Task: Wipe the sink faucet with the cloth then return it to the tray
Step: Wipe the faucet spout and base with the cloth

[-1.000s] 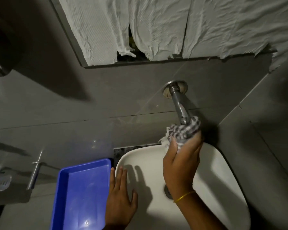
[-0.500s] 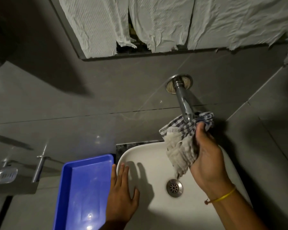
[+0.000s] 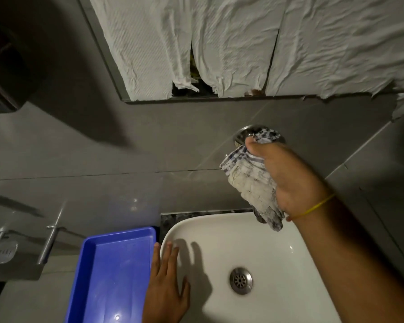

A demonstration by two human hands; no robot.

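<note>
My right hand (image 3: 287,173) is shut on a checked white and blue cloth (image 3: 252,185), pressed up against the wall end of the chrome faucet (image 3: 243,134). Only the faucet's round wall plate shows; hand and cloth cover its spout. The cloth's loose end hangs down over the back rim of the white sink (image 3: 275,259). My left hand (image 3: 166,292) lies flat, fingers apart, on the sink's left rim. The blue tray (image 3: 96,271) sits just left of the sink with nothing in it.
A steel drain (image 3: 240,280) sits in the basin's middle. A mirror covered with crumpled white paper (image 3: 243,43) hangs above the faucet. A metal soap dish (image 3: 1,251) and a bar (image 3: 50,238) are fixed to the grey tiled wall at the left.
My right hand has slid the cloth up the faucet from its spout end to its wall plate. My left hand has stayed on the sink rim.
</note>
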